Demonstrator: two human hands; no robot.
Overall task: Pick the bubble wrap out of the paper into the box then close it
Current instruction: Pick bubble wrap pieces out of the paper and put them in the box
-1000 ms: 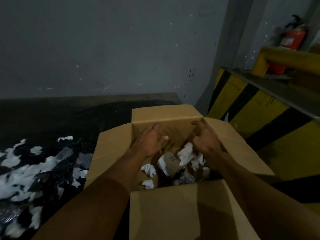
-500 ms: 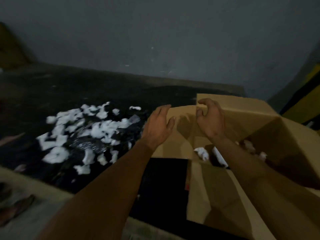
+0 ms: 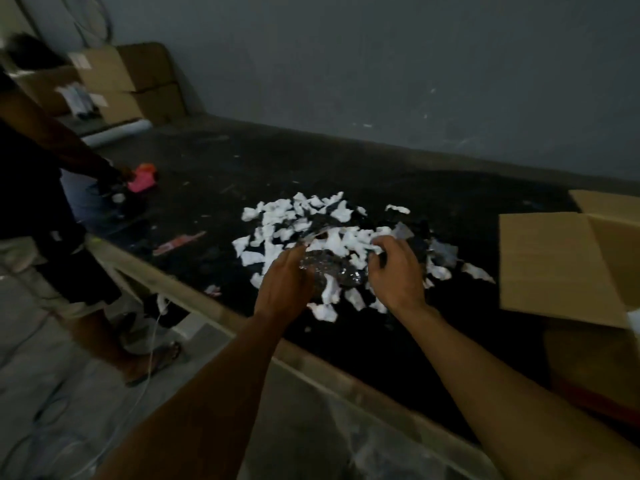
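Both bare forearms reach forward from the near edge over the dark table (image 3: 381, 174), the hands side by side above the near part of the pile. The left hand (image 3: 284, 289) is palm-down, wrist straight, its fingers (image 3: 298, 256) curled loosely down onto a crumpled clump of bubble wrap (image 3: 329, 270); they touch it, but whether they actually grip it cannot be told. The right hand (image 3: 396, 275) is turned slightly inward, fingers (image 3: 377, 245) hooked and bunched at the far right edge of the same clump, among the paper; its hold is also unclear through the blur.

The bubble wrap is clear, glossy and wrinkled, catching small highlights, and lies between the 2 hands in the near middle of the heap. Around it spread torn paper scraps (image 3: 294, 216), white, matte, with ragged edges, scattered in a loose round patch on the black, scuffed surface.

At the right stands the cardboard box (image 3: 554, 268), plain brown and smooth, with 1 broad flap folded out toward the pile and another raised at the far right. It is near the scraps but apart from both hands.

At the far left, a second person (image 3: 45, 216) stands beside the table, near a bright pink object (image 3: 142, 180). Stacked brown cartons (image 3: 128, 84) sit against the grey wall (image 3: 381, 64) at the far left.
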